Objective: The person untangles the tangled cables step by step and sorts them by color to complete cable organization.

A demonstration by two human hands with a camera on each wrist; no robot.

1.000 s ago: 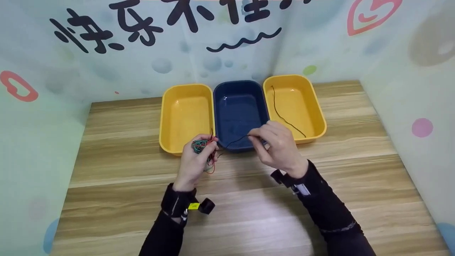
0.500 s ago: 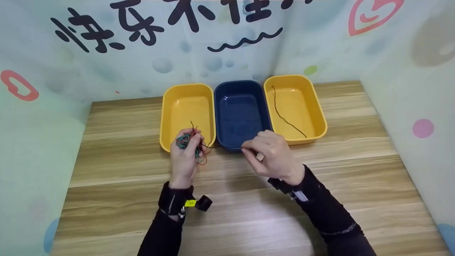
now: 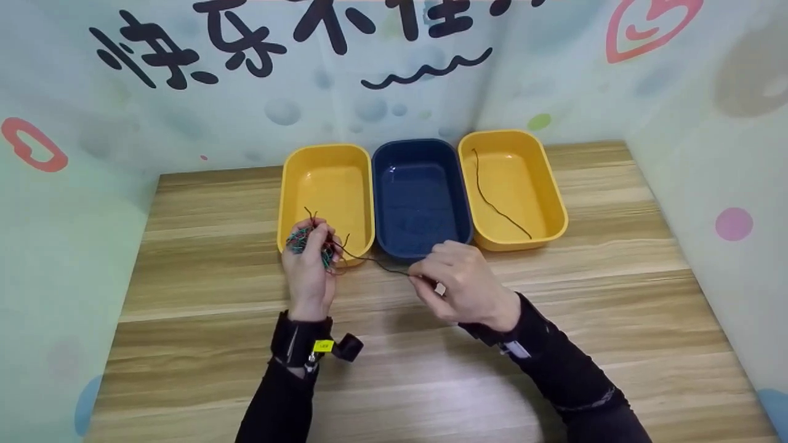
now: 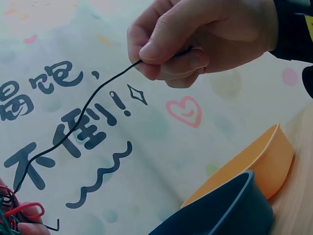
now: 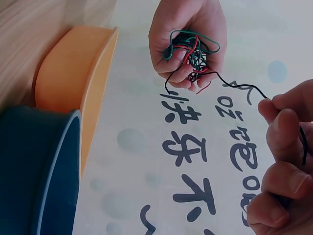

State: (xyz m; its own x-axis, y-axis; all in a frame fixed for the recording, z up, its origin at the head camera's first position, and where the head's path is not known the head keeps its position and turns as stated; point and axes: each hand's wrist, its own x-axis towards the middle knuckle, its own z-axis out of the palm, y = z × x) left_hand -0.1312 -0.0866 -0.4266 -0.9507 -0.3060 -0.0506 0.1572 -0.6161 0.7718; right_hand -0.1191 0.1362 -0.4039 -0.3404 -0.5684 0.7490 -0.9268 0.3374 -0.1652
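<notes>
My left hand (image 3: 308, 264) grips a tangled bundle of thin wires (image 5: 193, 54), green, red and black, over the front of the left yellow bin (image 3: 335, 184). Between thumb and forefinger, my right hand (image 3: 465, 286) pinches a black wire (image 3: 381, 266) near one end, in front of the blue bin (image 3: 422, 194). That wire runs slack across to the bundle; a short tail of it sticks out past the right fingertips in the right wrist view. Loose wire ends poke from the bundle. Another black wire (image 3: 489, 203) lies in the right yellow bin (image 3: 529, 184).
The three bins stand side by side at the back of the wooden table (image 3: 418, 394). Behind them rises a printed backdrop (image 3: 246, 117) with dark lettering, and a side panel (image 3: 726, 172) stands at the right.
Both hands have moved apart: the left went leftward with the bundle to over the left yellow bin, the right drew toward the body and slightly left. More black wire now shows between them.
</notes>
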